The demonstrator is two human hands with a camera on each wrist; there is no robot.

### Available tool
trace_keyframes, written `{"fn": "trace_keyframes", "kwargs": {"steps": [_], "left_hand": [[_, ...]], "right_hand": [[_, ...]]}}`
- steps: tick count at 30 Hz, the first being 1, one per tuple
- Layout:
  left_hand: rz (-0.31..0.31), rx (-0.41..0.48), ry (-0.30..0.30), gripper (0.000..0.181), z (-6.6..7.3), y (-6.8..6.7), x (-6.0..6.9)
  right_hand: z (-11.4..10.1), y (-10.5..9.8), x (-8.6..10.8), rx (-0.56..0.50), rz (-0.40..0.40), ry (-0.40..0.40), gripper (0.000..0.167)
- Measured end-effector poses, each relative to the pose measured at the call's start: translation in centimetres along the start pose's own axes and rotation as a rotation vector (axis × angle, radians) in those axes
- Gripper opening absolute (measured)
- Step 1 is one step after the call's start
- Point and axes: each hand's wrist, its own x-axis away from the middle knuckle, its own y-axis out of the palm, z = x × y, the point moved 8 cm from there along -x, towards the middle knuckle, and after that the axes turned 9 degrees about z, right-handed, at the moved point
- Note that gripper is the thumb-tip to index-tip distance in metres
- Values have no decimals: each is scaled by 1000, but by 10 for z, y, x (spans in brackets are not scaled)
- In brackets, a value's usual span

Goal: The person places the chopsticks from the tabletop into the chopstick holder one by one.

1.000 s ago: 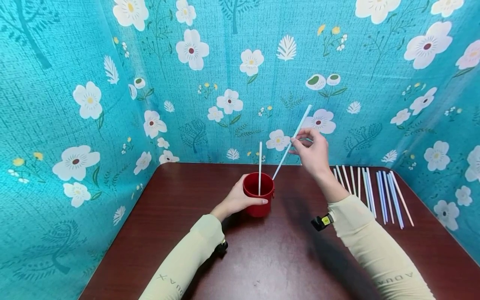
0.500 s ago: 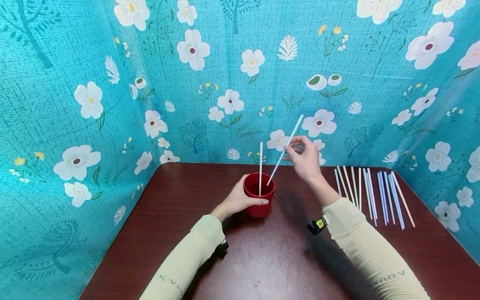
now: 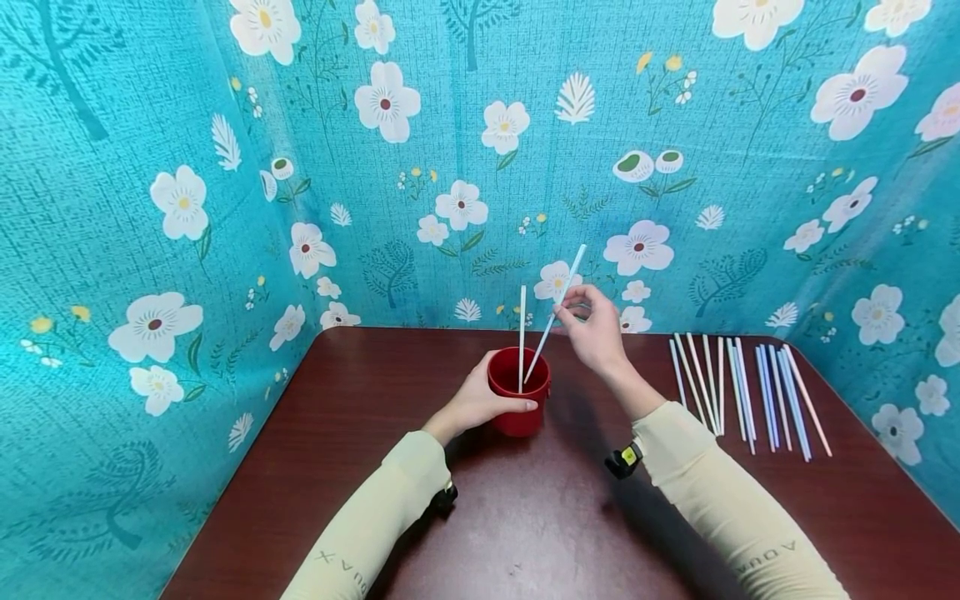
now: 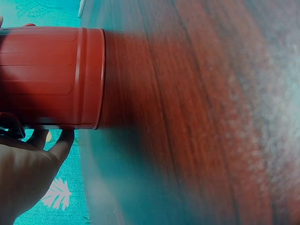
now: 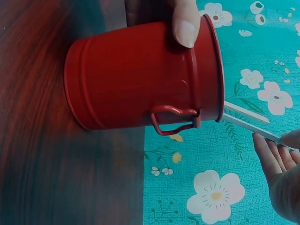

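A small red metal bucket (image 3: 517,422) stands upright on the table. My left hand (image 3: 478,400) grips it from the left, the thumb across its front below the rim; in the left wrist view, fingers (image 4: 62,144) reach along its side. One white straw (image 3: 522,321) stands in the bucket, poking well above the rim. With thumb and fingertips my right hand (image 3: 596,332) pinches a pale blue straw (image 3: 542,343) at about its middle. That straw slants, its lower end inside the bucket mouth and its top leaning right. A wire handle (image 5: 174,121) shows on the bucket's side.
Several pale and blue-violet straws (image 3: 738,392) lie spread in a row on the right of the dark red-brown table (image 3: 360,367). A turquoise flowered cloth (image 3: 420,150) hangs behind the table and along both sides.
My right hand has moved down and left, bringing the straw's lower end from beside the rim to inside the bucket. The left hand and bucket have stayed in place.
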Motion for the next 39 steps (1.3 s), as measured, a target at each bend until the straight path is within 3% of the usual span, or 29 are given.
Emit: {"fn": "trace_keyframes", "kwargs": {"steps": [2,10,15,23,39], "left_hand": [[-2,7,1,87,0,0,0],[-19,22,-28,87,32,-4,15],[-24,22,-31,86,33,-4,16],[-34,44,-23,83,33,-3,13],[-31,46,-13,84,35,-4,15]], "right_hand": [[0,3,2,-9,-10,7,27],[3,16,7,-26,-51,40,29],[4,23,10,-13,-73,57,30],[6,31,12,72,-102,19,25],[15,35,9,189,-120,-7,19]]}}
